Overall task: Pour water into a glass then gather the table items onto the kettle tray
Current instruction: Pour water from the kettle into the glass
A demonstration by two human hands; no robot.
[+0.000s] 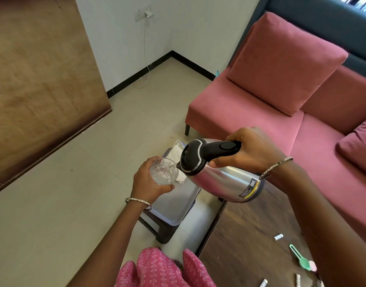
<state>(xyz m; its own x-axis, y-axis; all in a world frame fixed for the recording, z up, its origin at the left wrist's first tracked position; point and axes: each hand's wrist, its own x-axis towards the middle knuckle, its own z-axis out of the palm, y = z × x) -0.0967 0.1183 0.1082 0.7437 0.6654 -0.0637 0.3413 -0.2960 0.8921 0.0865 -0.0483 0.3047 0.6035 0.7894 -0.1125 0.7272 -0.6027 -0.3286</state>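
My right hand (250, 150) grips the black handle of a steel kettle (221, 177), tilted with its spout down to the left. Water runs from the spout into a clear glass (163, 171), which my left hand (147, 181) holds from below and behind. Both hang above a silver tray (173, 206) that lies on a dark stool (163, 230). A white cloth or paper (176, 154) lies at the tray's far end. On the dark wooden table (244, 235) at lower right lie green and pink measuring spoons (301, 259) and several small white sachets (278, 237).
A pink sofa (250, 104) with cushions stands behind the table on the right. A brown wooden panel (37, 79) fills the left side. A charger cable (144, 50) hangs from a wall socket down to the tiled floor (74, 193).
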